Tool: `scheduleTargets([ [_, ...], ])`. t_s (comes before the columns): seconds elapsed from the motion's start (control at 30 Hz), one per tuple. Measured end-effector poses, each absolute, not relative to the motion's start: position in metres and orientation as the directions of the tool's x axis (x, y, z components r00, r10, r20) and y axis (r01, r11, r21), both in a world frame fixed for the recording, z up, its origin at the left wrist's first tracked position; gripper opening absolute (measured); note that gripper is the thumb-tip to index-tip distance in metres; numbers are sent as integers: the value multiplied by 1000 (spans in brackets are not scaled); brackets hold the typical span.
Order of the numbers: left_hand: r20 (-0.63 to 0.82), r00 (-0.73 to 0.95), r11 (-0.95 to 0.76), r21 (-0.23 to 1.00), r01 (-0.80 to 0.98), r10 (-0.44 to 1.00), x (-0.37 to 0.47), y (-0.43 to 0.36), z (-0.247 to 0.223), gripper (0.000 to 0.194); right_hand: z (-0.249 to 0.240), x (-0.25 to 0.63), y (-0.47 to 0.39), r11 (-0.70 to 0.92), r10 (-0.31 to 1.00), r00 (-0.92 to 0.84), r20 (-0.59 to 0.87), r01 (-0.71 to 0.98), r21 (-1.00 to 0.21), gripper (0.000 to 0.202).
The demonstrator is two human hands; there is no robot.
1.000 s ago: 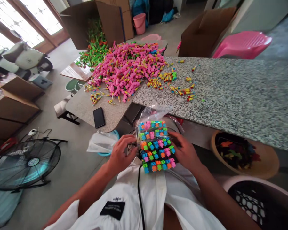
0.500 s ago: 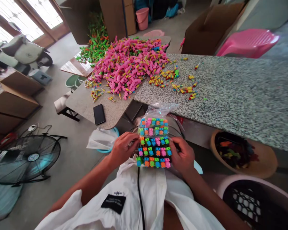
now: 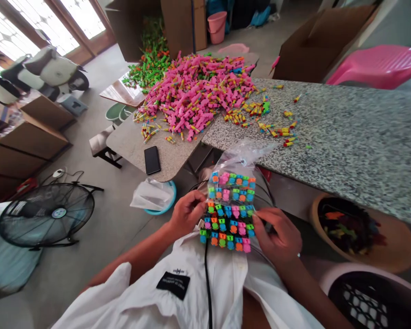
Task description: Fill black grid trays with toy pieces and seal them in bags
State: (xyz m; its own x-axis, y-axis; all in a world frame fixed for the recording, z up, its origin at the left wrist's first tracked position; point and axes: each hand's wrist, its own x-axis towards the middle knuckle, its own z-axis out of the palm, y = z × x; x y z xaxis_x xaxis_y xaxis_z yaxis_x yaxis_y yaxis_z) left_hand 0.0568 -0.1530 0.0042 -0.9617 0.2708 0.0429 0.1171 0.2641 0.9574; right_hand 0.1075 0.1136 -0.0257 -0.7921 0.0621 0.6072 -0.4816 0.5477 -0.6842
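Note:
Several rows of small, brightly coloured plastic toys (image 3: 226, 225) lie over my lap in a flat block. The far rows are inside a clear plastic bag (image 3: 243, 157), and the near rows stick out of its mouth. My left hand (image 3: 188, 212) pinches the bag's edge at the left side of the block, thumb against fingertips. At the right side, my right hand (image 3: 279, 233) is closed in a pinch on the other edge of the bag. What carries the toys underneath is mostly hidden.
A large heap of pink toy pieces (image 3: 195, 91) covers the table's far part, with yellow-red sticks (image 3: 236, 118) scattered around. A black phone (image 3: 152, 160) lies near the table corner. Tubs (image 3: 402, 233) stand at the right, a fan (image 3: 48, 214) at the left.
The whole view has shifted, so the scene sits farther right. The toy block is tilted slightly more, its right side lower. Both hands keep their pinch on the bag's edges.

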Motion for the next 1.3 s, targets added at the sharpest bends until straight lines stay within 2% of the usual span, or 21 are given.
scheduleTargets([
  [0.07,-58,-937,124,992,-16,344,56,-158,5,22,-23,110,114,513,55,-811,583,-478,-713,27],
  [0.13,-58,-905,66,997,-33,422,53,-164,6,25,-20,112,115,478,55,-829,557,-468,-743,26],
  [0.27,96,-844,139,971,197,527,45,-173,9,21,-18,112,115,431,21,-839,544,-483,-762,24],
  [0.4,194,-825,227,905,359,531,39,-175,7,17,-17,109,116,452,-18,-843,537,-486,-748,22],
  [0.53,190,-836,250,900,358,514,35,-175,-1,12,-16,105,117,465,-54,-840,539,-499,-731,23],
  [0.63,124,-864,259,924,280,488,31,-174,-5,16,-17,103,117,454,-59,-845,531,-497,-739,24],
  [0.7,115,-859,288,913,290,499,28,-173,-6,17,-17,102,118,448,-61,-849,525,-493,-746,26],
  [0.9,242,-824,444,746,496,513,22,-171,-10,12,-17,100,118,433,-65,-852,519,-493,-755,26],
  [1.13,503,-818,578,592,562,281,28,-159,-17,2,-18,100,116,499,-66,-842,536,-493,-713,25],
  [1.3,619,-715,605,444,660,326,30,-157,-7,4,-22,103,112,599,-81,-805,588,-511,-616,26],
])
